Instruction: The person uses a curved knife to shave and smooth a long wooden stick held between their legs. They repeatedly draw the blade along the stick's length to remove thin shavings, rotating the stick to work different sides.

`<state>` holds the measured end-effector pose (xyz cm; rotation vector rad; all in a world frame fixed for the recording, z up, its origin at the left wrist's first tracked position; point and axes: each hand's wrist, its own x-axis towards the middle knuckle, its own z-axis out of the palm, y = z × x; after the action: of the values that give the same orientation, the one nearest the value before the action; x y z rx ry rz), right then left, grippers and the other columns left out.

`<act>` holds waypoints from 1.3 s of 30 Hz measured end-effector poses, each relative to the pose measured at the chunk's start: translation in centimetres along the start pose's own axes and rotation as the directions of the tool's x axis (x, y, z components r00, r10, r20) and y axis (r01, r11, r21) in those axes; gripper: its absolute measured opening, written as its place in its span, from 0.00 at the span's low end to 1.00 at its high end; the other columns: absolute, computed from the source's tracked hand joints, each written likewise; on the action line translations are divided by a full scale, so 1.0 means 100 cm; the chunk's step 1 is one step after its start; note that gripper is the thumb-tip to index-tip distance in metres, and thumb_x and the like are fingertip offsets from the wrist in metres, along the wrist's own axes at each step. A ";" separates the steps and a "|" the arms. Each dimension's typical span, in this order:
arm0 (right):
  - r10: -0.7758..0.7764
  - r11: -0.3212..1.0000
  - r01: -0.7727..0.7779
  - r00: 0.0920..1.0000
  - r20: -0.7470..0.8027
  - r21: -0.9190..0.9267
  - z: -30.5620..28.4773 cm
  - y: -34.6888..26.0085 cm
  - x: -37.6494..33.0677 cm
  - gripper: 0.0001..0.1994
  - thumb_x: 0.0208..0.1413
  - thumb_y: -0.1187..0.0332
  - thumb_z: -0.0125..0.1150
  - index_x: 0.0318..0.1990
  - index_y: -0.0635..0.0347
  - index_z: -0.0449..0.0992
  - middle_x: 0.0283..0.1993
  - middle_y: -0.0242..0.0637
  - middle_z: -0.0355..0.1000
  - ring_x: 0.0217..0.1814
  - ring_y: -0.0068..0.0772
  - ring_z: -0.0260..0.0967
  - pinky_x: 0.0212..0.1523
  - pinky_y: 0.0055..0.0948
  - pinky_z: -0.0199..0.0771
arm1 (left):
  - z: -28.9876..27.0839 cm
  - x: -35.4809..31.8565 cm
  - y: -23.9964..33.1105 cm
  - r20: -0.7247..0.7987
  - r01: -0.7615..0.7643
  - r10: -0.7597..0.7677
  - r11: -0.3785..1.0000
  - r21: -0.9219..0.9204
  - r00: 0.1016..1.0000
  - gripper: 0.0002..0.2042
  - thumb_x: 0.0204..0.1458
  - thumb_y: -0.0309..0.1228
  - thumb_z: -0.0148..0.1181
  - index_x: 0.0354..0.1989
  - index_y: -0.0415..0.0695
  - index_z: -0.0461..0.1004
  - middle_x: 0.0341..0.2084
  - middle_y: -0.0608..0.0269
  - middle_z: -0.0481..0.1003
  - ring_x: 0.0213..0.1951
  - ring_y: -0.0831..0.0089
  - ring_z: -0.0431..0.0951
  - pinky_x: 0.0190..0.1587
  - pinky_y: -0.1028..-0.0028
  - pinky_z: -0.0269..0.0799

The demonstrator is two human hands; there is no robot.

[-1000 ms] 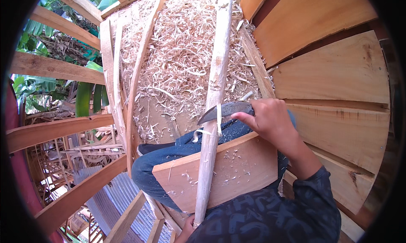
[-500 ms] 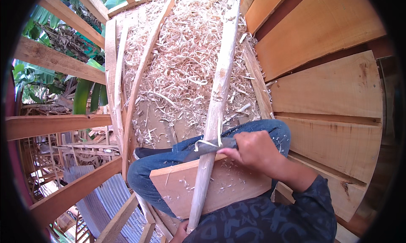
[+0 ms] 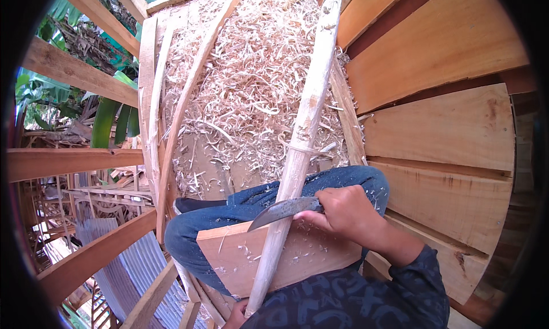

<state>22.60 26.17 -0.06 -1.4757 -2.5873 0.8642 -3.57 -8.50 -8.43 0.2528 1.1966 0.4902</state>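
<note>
A long, pale peeled wooden pole [image 3: 309, 103] slants from my waist up to the far edge, across my lap. My right hand [image 3: 343, 210] grips a broad, curved knife [image 3: 280, 211], whose dark grey blade lies across the pole above my lap. Under the pole, a wooden board [image 3: 314, 254] rests on my thighs, sprinkled with small shavings. My left hand [image 3: 238, 314] is closed around the pole's near end at the lower edge, partly hidden by my shirt. A thin curled shaving [image 3: 303, 150] clings to the pole ahead of the blade.
Wood shavings [image 3: 251, 77] cover the floor ahead. Long thin strips of wood [image 3: 191, 77] lie along the left side, beside an open timber railing [image 3: 74, 164]. A plank wall [image 3: 440, 129] rises close on the right. Corrugated sheets [image 3: 131, 272] and banana leaves show outside, beyond the railing.
The knife has turned, its blade face now showing, and sits slightly nearer my body on the pole. The loose curl has left the blade and hangs farther up the pole. The view has shifted slightly.
</note>
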 end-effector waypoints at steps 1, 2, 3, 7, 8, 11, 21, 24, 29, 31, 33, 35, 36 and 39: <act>0.075 0.997 -0.074 0.994 -0.082 0.016 -0.001 0.004 0.003 0.27 0.53 0.48 0.56 0.19 0.67 0.71 0.17 0.51 0.67 0.20 0.54 0.68 0.21 0.41 0.66 | 0.002 -0.001 -0.001 -0.009 -0.009 0.009 1.000 -0.005 1.000 0.26 0.42 0.30 0.69 0.50 0.34 0.69 0.42 0.60 0.74 0.44 0.76 0.73 0.49 0.73 0.67; 0.150 0.989 -0.146 0.976 -0.161 0.037 -0.005 0.015 0.008 0.28 0.53 0.47 0.55 0.18 0.67 0.71 0.16 0.51 0.67 0.19 0.53 0.68 0.21 0.42 0.66 | 0.005 -0.003 -0.002 -0.019 -0.014 0.014 1.000 -0.012 1.000 0.26 0.42 0.30 0.69 0.50 0.34 0.69 0.42 0.60 0.74 0.44 0.76 0.73 0.49 0.73 0.67; 0.223 0.975 -0.214 0.946 -0.235 0.063 -0.009 0.027 0.013 0.29 0.54 0.45 0.54 0.17 0.68 0.71 0.16 0.52 0.67 0.18 0.51 0.68 0.20 0.42 0.66 | 0.006 -0.005 -0.004 -0.030 -0.022 0.021 1.000 -0.018 0.999 0.26 0.42 0.30 0.69 0.50 0.34 0.69 0.42 0.60 0.74 0.44 0.76 0.73 0.49 0.73 0.67; 0.493 0.869 -0.426 0.779 -0.387 0.250 -0.023 0.063 0.006 0.30 0.57 0.49 0.52 0.17 0.71 0.68 0.13 0.52 0.61 0.16 0.46 0.64 0.20 0.38 0.61 | 0.011 -0.004 -0.001 -0.060 -0.066 0.064 0.997 -0.028 0.996 0.25 0.42 0.30 0.69 0.49 0.34 0.69 0.41 0.61 0.74 0.43 0.77 0.73 0.49 0.73 0.67; 0.504 0.862 -0.409 0.762 -0.407 0.301 -0.023 0.065 -0.002 0.30 0.57 0.49 0.52 0.17 0.72 0.68 0.13 0.51 0.61 0.15 0.44 0.62 0.20 0.37 0.60 | 0.012 -0.003 0.001 -0.074 -0.077 0.075 0.997 -0.025 0.994 0.24 0.42 0.29 0.70 0.47 0.34 0.70 0.40 0.63 0.74 0.42 0.77 0.73 0.48 0.74 0.67; 0.438 0.897 -0.359 0.807 -0.397 0.259 -0.007 0.059 -0.019 0.29 0.58 0.49 0.51 0.17 0.70 0.66 0.12 0.45 0.57 0.15 0.32 0.54 0.19 0.34 0.55 | 0.022 -0.007 0.008 -0.131 -0.070 0.066 0.997 -0.031 0.989 0.20 0.42 0.28 0.69 0.44 0.35 0.71 0.36 0.65 0.74 0.38 0.80 0.73 0.44 0.77 0.68; 0.503 0.807 -0.323 0.814 -0.290 0.495 0.019 0.056 -0.058 0.26 0.59 0.51 0.52 0.20 0.69 0.65 0.14 0.31 0.51 0.20 0.19 0.49 0.20 0.28 0.50 | 0.035 -0.012 -0.009 -0.352 -0.188 0.289 0.937 0.293 0.890 0.14 0.35 0.25 0.63 0.34 0.37 0.72 0.27 0.64 0.75 0.32 0.81 0.73 0.38 0.78 0.68; 0.486 0.802 -0.291 0.826 -0.287 0.521 0.022 0.054 -0.065 0.26 0.59 0.51 0.52 0.21 0.69 0.65 0.14 0.31 0.51 0.21 0.19 0.49 0.20 0.27 0.50 | 0.042 -0.013 -0.013 -0.419 -0.213 0.324 0.933 0.290 0.848 0.15 0.34 0.23 0.61 0.34 0.37 0.71 0.28 0.63 0.75 0.33 0.80 0.73 0.39 0.78 0.68; 0.426 0.814 -0.231 0.860 -0.279 0.532 0.027 0.045 -0.075 0.27 0.58 0.50 0.53 0.21 0.70 0.66 0.14 0.32 0.52 0.21 0.19 0.49 0.19 0.28 0.51 | 0.052 -0.016 -0.013 -0.503 -0.237 0.364 0.924 0.299 0.784 0.15 0.33 0.22 0.60 0.34 0.36 0.70 0.29 0.63 0.74 0.34 0.79 0.73 0.40 0.78 0.67; 0.420 0.812 -0.229 0.868 -0.266 0.536 0.032 0.047 -0.080 0.27 0.58 0.50 0.53 0.21 0.70 0.66 0.13 0.33 0.52 0.20 0.19 0.48 0.19 0.29 0.52 | 0.054 -0.019 -0.010 -0.521 -0.227 0.345 0.933 0.278 0.780 0.15 0.34 0.21 0.60 0.35 0.36 0.70 0.30 0.63 0.74 0.35 0.80 0.72 0.41 0.79 0.66; 0.403 0.807 -0.219 0.884 -0.239 0.548 0.038 0.047 -0.082 0.27 0.58 0.50 0.54 0.20 0.70 0.66 0.13 0.34 0.53 0.20 0.20 0.48 0.19 0.29 0.52 | 0.055 -0.021 -0.014 -0.539 -0.242 0.340 0.939 0.246 0.770 0.15 0.35 0.21 0.59 0.35 0.36 0.70 0.31 0.64 0.74 0.36 0.81 0.72 0.42 0.79 0.66; 0.382 0.798 -0.207 0.900 -0.209 0.566 0.044 0.046 -0.084 0.27 0.57 0.51 0.55 0.20 0.70 0.65 0.13 0.35 0.53 0.19 0.20 0.48 0.18 0.29 0.52 | 0.057 -0.022 -0.016 -0.514 -0.300 0.322 0.945 0.128 0.795 0.16 0.36 0.21 0.57 0.38 0.35 0.70 0.32 0.65 0.73 0.35 0.81 0.71 0.42 0.79 0.66; 0.371 0.801 -0.209 0.909 -0.190 0.562 0.046 0.043 -0.084 0.27 0.57 0.52 0.56 0.19 0.70 0.65 0.12 0.37 0.54 0.18 0.22 0.48 0.18 0.30 0.52 | 0.061 -0.021 -0.007 -0.498 -0.285 0.293 0.954 0.095 0.816 0.17 0.36 0.21 0.57 0.39 0.34 0.70 0.32 0.65 0.73 0.35 0.81 0.71 0.42 0.78 0.66; 0.317 0.822 -0.196 0.938 -0.142 0.535 0.047 0.027 -0.080 0.25 0.54 0.55 0.59 0.19 0.71 0.66 0.11 0.42 0.56 0.16 0.26 0.50 0.17 0.31 0.53 | 0.045 -0.025 0.003 -0.350 -0.187 0.227 0.972 0.144 0.909 0.20 0.35 0.23 0.56 0.42 0.33 0.70 0.32 0.66 0.72 0.35 0.80 0.70 0.42 0.78 0.66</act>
<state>27.69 18.66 -3.46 -1.6470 -1.8139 1.2142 -0.13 -9.18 -4.67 0.3965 1.5712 0.6807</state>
